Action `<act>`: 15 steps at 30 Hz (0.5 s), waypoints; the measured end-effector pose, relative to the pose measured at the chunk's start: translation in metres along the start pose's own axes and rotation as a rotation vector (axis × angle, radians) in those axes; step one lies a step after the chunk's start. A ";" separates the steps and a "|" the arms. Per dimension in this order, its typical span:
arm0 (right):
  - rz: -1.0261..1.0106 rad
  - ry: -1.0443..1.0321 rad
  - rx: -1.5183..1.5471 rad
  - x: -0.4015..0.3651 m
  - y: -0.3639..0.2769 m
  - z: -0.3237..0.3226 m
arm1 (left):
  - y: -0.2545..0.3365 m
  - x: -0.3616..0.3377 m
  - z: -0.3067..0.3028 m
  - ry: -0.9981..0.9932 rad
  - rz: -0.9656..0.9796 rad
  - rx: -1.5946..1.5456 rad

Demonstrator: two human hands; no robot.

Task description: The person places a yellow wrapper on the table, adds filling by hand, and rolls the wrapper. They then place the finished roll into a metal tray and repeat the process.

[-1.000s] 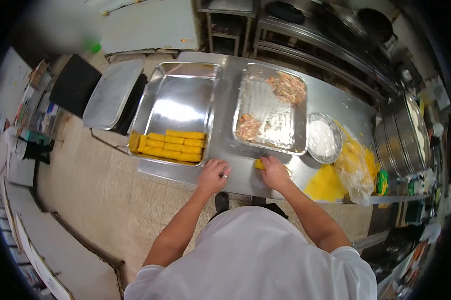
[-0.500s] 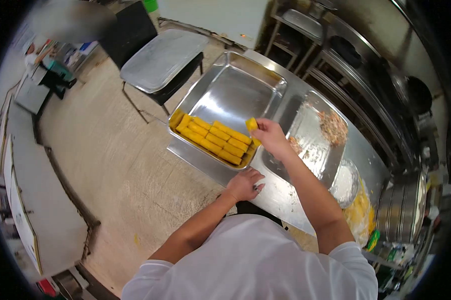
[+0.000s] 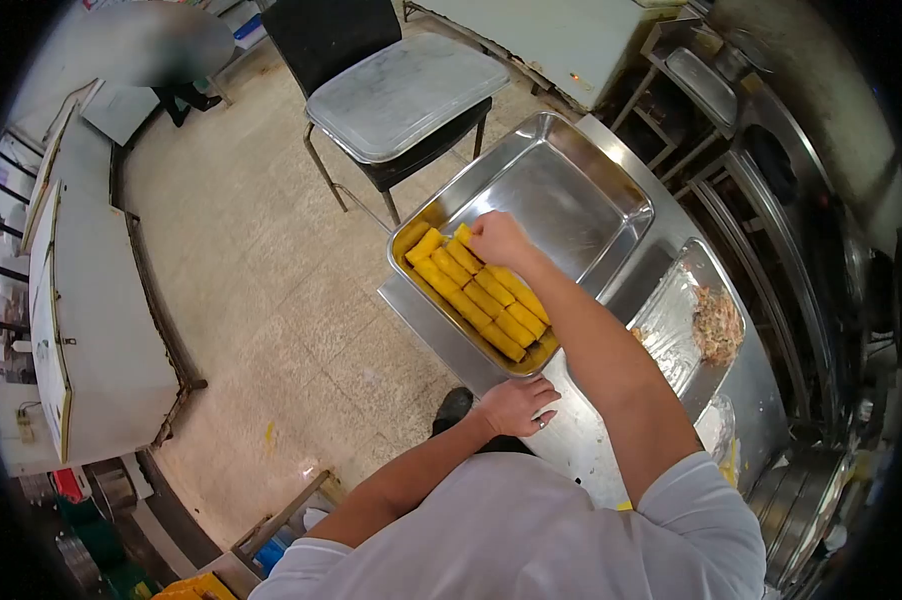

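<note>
A deep rectangular steel pan [image 3: 571, 180] holds rows of yellow rolls [image 3: 486, 297] packed along its near-left end. My right hand [image 3: 501, 240] reaches into the pan, fingers pinched on one yellow roll [image 3: 463, 234] at the far end of the inner row. That roll is partly covered by my fingers, and its lower end lies against the neighbouring rolls. Just outside the pan's near corner, my left hand [image 3: 514, 406] rests at the steel table [image 3: 581, 430], its fingers loosely apart and holding nothing. A ring shows on one finger.
Right of the pan is a shallower tray [image 3: 676, 350] with a mound of chopped filling [image 3: 717, 326]. A black chair [image 3: 411, 90] with a grey tray lid on its seat stands beyond the pan. Steel pots [image 3: 801, 500] stand at lower right; a person stands at far upper left.
My right hand has carried a yellow roll from the pan's right side to the left end of the inner row and lowered it there. My view has turned left.
</note>
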State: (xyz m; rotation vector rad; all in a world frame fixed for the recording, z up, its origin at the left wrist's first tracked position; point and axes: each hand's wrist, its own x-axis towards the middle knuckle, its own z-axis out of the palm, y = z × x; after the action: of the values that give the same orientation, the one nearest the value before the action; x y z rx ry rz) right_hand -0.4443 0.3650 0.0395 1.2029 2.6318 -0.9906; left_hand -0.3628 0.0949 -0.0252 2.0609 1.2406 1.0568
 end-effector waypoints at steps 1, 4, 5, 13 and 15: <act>-0.015 0.013 0.022 0.000 0.000 -0.001 | -0.001 0.000 0.001 0.007 0.005 0.003; -0.069 0.012 0.037 0.000 0.000 -0.003 | -0.001 -0.001 0.003 0.013 0.010 0.018; -0.095 -0.018 0.009 0.001 0.000 -0.004 | 0.000 -0.001 0.003 0.008 0.002 0.026; -0.059 -0.036 -0.014 0.001 0.000 -0.007 | 0.001 -0.001 0.000 0.026 0.011 0.051; -0.051 0.057 0.002 -0.008 0.004 -0.008 | 0.003 -0.002 0.002 0.028 -0.002 0.045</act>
State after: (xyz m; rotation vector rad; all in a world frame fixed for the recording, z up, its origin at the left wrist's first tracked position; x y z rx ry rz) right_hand -0.4346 0.3660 0.0465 1.1870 2.7187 -0.9815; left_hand -0.3608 0.0921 -0.0249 2.0844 1.2916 1.0690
